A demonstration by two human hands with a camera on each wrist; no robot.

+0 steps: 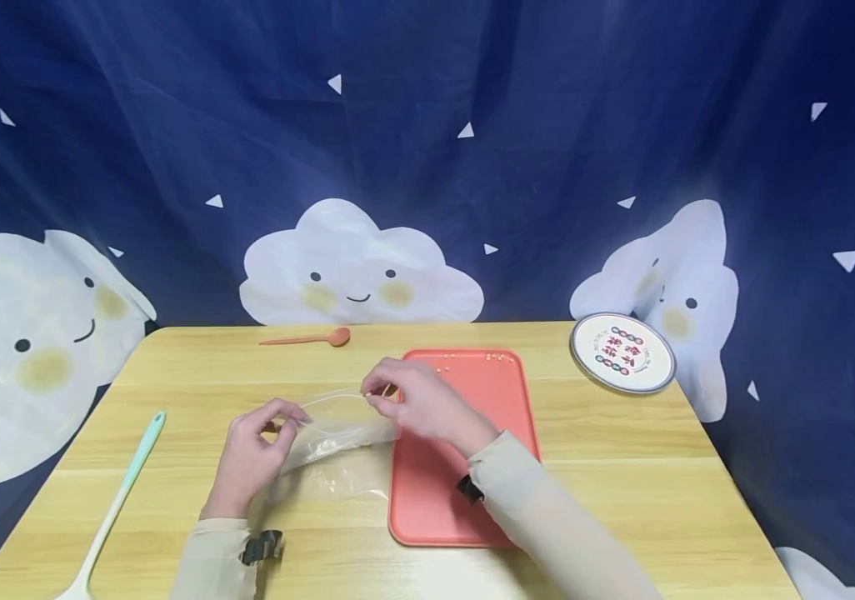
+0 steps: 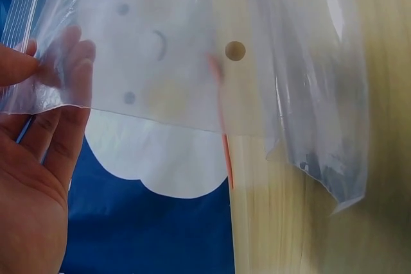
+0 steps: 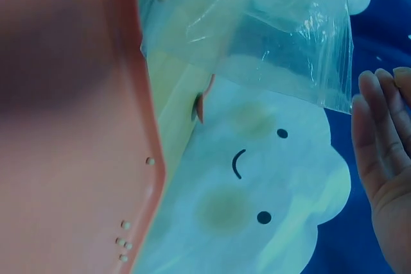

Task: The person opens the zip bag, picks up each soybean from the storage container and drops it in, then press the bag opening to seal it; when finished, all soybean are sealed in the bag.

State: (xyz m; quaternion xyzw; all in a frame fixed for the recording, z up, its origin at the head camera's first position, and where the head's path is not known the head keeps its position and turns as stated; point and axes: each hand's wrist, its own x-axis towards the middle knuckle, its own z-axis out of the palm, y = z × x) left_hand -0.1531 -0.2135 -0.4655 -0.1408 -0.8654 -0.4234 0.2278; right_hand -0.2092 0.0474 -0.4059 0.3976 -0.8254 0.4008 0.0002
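Observation:
A clear plastic zip bag (image 1: 330, 437) is held up over the table, left of the pink tray (image 1: 465, 492). My left hand (image 1: 251, 454) pinches the left end of its mouth between thumb and fingers; through the film I see those fingertips (image 2: 80, 56). At the opposite end of the mouth, my right hand (image 1: 423, 400) has thumb and index fingertips together on the rim, above the tray's left edge. In the right wrist view the bag's corner meets the fingers (image 3: 369, 133). Several small pale beads (image 3: 125, 243) lie along the tray's far side.
An orange spoon (image 1: 337, 337) lies near the table's back edge. At the left is a long utensil with a mint handle (image 1: 131, 467), its head cut off by the frame. A round plate with printed characters (image 1: 622, 353) sits at the back right, before a blue curtain (image 1: 412, 167).

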